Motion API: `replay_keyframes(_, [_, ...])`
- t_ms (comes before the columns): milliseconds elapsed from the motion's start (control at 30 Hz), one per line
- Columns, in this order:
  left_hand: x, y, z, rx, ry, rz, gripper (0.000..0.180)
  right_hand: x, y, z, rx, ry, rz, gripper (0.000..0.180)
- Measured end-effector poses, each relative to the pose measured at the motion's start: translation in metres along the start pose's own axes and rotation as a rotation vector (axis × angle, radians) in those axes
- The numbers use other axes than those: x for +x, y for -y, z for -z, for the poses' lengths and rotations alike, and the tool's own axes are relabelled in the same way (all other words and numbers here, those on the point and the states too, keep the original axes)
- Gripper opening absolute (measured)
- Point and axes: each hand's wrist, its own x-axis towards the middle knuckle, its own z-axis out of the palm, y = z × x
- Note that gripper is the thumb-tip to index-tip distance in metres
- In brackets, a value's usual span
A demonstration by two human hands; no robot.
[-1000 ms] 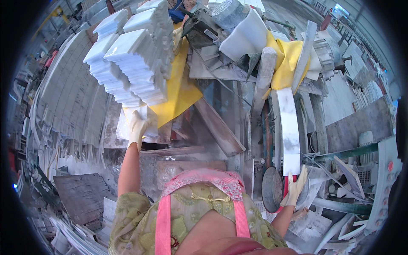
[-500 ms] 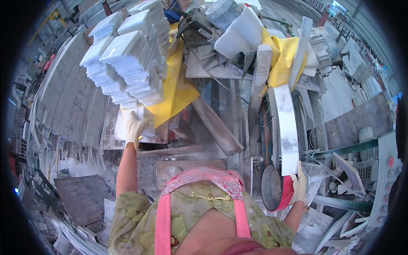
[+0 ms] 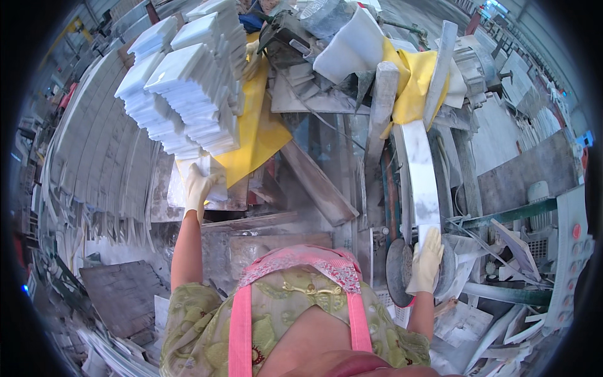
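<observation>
My left hand (image 3: 198,188), in a pale glove, is closed at the near edge of a low pile of white stone tiles (image 3: 217,173). Its fingertips are partly hidden. Just beyond rises a tall, uneven stack of white stone tiles (image 3: 195,94), with a yellow sheet (image 3: 257,135) along its right side. My gloved right hand (image 3: 427,264) lies with its fingers stretched out over the near end of a long white stone strip (image 3: 422,169). Beneath that hand sits a roller, its round grey disc (image 3: 397,273) showing at the left.
Another yellow sheet (image 3: 414,81) hangs over the strip's far end between upright bars. A loose plank (image 3: 323,185) leans across the middle. At the right are a green rail (image 3: 509,217) and a control panel (image 3: 568,257) with buttons. Broken slabs (image 3: 129,292) lie at the lower left.
My right hand has moved from the roller's right side, leftward and onto the strip's near end, covering most of the red band. My left hand stays at the tiles.
</observation>
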Motion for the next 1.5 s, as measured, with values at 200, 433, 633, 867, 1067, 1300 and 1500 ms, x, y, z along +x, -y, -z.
replay_keyframes(200, [0.006,0.004,-0.004,0.054,-0.017,0.004,0.062,0.016,-0.009,0.001,-0.073,-0.312,0.283,0.060])
replay_keyframes(433, [0.005,0.018,-0.003,-0.111,-0.072,0.039,0.062,0.045,0.015,-0.002,-0.196,-0.004,0.294,0.085])
replay_keyframes(633, [0.008,0.015,-0.004,-0.056,-0.054,0.086,0.063,0.070,0.013,-0.012,-0.215,0.009,0.247,0.093])
replay_keyframes(867, [0.009,0.017,0.010,-0.208,0.031,0.026,0.057,0.088,0.011,0.015,-0.035,0.092,0.075,0.060])
replay_keyframes(1067, [0.008,0.020,0.031,-0.094,0.052,0.039,0.057,0.086,0.113,0.078,0.778,-0.059,-0.096,0.026])
replay_keyframes(1300, [0.032,0.041,0.017,-0.009,0.059,0.054,0.068,0.040,0.360,0.058,1.649,0.521,0.162,0.031])
replay_keyframes(1500, [0.014,0.033,0.028,-0.077,0.065,0.003,0.067,-0.003,0.530,0.032,1.693,0.660,0.138,0.031])
